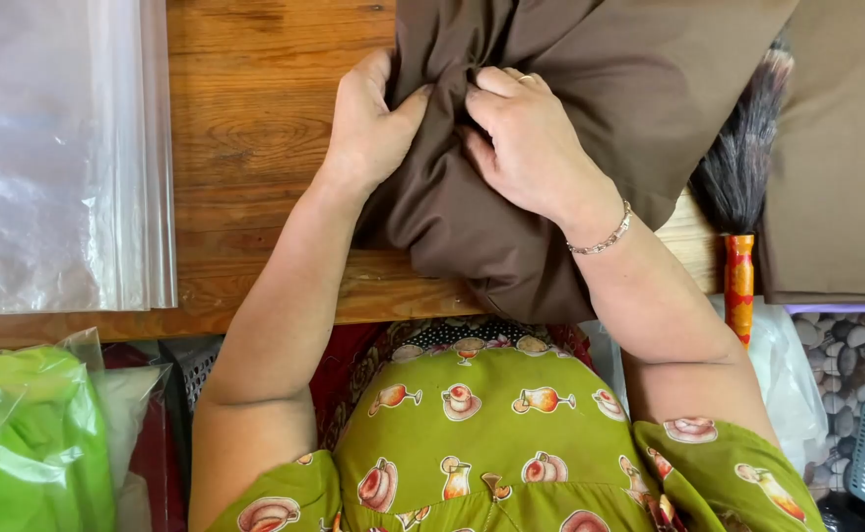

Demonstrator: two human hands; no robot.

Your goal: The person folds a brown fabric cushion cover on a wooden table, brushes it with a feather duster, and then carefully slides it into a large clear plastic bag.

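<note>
Close together, both hands bunch a brown cloth bundle [550, 128] on a wooden table [255, 148]. Left hand [368, 123] clamps its left edge, thumb pressing into the folds; right hand [531, 148], wearing a ring and bracelet, pinches the gathered middle. Bundle runs diagonally from the near table edge up and rightward, away from the body. Clear plastic bags [58, 148] lie far left; a feather duster [737, 177] stands just right of the cloth.
</note>
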